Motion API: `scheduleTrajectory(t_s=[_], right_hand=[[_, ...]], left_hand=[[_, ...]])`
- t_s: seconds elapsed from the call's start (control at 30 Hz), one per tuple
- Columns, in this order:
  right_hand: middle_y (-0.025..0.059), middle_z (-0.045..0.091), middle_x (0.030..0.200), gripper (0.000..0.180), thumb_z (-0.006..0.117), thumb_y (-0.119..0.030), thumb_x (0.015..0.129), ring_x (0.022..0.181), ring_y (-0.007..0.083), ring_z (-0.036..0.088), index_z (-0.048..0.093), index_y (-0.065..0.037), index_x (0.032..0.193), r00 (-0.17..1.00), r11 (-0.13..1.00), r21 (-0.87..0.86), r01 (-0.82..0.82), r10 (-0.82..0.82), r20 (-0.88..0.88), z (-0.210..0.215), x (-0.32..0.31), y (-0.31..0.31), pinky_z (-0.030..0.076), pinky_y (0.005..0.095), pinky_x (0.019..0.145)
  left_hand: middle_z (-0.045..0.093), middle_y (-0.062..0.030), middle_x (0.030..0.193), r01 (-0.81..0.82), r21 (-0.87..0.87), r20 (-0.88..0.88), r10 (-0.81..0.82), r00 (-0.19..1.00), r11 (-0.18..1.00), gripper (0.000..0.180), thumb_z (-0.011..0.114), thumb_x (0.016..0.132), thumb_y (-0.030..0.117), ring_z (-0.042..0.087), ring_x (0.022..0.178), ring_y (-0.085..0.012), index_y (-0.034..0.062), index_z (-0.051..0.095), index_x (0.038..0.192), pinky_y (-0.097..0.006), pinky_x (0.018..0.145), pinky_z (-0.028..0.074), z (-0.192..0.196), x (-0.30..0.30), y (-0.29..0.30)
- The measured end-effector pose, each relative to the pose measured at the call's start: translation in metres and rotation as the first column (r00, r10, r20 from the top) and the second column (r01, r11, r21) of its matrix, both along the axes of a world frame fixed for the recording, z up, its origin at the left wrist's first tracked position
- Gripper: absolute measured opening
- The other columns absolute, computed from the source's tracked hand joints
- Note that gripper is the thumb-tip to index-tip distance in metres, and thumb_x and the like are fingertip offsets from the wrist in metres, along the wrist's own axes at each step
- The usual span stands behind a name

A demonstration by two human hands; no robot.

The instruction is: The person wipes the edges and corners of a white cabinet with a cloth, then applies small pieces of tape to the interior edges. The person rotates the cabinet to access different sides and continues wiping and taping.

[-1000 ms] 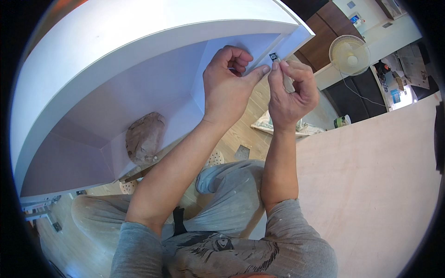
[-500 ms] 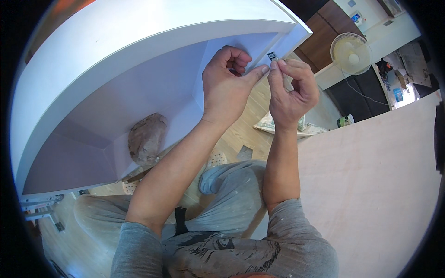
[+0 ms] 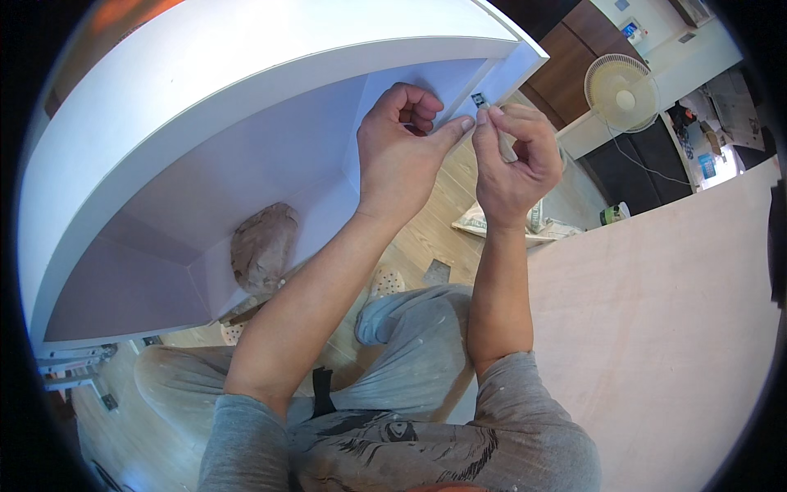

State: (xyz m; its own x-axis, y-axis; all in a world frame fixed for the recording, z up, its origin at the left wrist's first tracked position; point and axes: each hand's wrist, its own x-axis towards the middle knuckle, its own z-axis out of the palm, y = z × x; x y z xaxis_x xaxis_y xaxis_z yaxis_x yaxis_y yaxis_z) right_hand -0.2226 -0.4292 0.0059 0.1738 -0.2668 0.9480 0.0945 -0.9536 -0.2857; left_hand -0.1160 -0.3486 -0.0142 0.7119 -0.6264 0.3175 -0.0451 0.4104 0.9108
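two forearms rise from the near edge, above grey trousers (image 3: 410, 369) and a grey printed shirt (image 3: 393, 443). to the right lies a pale plywood sheet (image 3: 656, 328). the left hand (image 3: 402, 156) is curled, its thumb tip stretched out to meet the right hand (image 3: 510, 160), which pinches a small dark metal fitting (image 3: 479, 100) between thumb and forefinger. the fitting sits at the inner right corner of a white cabinet (image 3: 246, 98), against its side panel. left and lower, a brown bag (image 3: 262, 246) rests by the cabinet. far right, a cream fan (image 3: 621, 92) stands on the wooden floor (image 3: 426, 238).
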Motion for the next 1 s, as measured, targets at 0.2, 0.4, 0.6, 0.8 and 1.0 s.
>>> scheduleTrajectory(t_s=[0.2,0.4,0.6,0.8,1.0], right_hand=[[0.0103,0.071,0.087,0.017,0.081,0.010,0.077,0.081,0.0187,0.068,0.069,0.000,0.085,0.998,1.000,0.006,0.005,-0.005,-0.059,-0.0003,-0.0025,0.0013,0.055,0.0287,0.073],[0.0100,0.072,0.086,0.016,0.079,0.010,0.077,0.083,0.0192,0.068,0.071,0.000,0.087,0.999,0.993,0.112,-0.045,0.043,0.021,-0.0032,-0.0025,0.0011,0.054,0.0292,0.076],[0.0097,0.072,0.085,0.017,0.079,0.010,0.077,0.083,0.0193,0.068,0.071,0.000,0.088,0.998,0.999,0.023,-0.030,0.031,-0.058,-0.0020,-0.0042,-0.0014,0.053,0.0290,0.075],[0.0097,0.072,0.087,0.017,0.080,0.010,0.077,0.083,0.0180,0.068,0.071,0.000,0.088,0.998,0.994,0.094,-0.062,0.065,-0.028,-0.0046,-0.0042,-0.0010,0.053,0.0283,0.074],[0.0099,0.072,0.088,0.017,0.080,0.009,0.078,0.083,0.0173,0.068,0.071,0.000,0.088,1.000,0.998,0.059,-0.030,0.031,0.000,-0.0036,-0.0007,-0.0006,0.053,0.0277,0.074]], left_hand=[[0.061,-0.0010,0.082,0.007,-0.013,-0.004,-0.007,1.000,1.000,0.030,0.090,0.077,0.012,0.056,0.076,-0.0109,0.0017,0.066,0.092,-0.027,0.067,0.050,-0.0019,0.0010,-0.0009],[0.061,-0.0008,0.081,0.009,-0.006,-0.002,-0.009,1.000,1.000,0.030,0.090,0.078,0.012,0.056,0.076,-0.0107,0.0019,0.066,0.092,-0.027,0.067,0.050,0.0029,-0.0005,0.0019],[0.061,-0.0006,0.082,0.004,-0.012,0.006,-0.004,1.000,1.000,0.030,0.090,0.077,0.012,0.056,0.076,-0.0107,0.0023,0.066,0.092,-0.027,0.067,0.050,0.0001,0.0003,-0.0001],[0.061,-0.0006,0.082,0.011,0.001,0.010,-0.011,1.000,1.000,0.030,0.090,0.077,0.011,0.055,0.076,-0.0107,0.0023,0.066,0.092,-0.027,0.067,0.050,0.0009,0.0003,0.0014],[0.061,-0.0004,0.082,0.024,-0.013,-0.001,-0.024,1.000,1.000,0.030,0.090,0.077,0.011,0.055,0.076,-0.0104,0.0022,0.066,0.093,-0.027,0.067,0.050,-0.0028,0.0019,-0.0008]])
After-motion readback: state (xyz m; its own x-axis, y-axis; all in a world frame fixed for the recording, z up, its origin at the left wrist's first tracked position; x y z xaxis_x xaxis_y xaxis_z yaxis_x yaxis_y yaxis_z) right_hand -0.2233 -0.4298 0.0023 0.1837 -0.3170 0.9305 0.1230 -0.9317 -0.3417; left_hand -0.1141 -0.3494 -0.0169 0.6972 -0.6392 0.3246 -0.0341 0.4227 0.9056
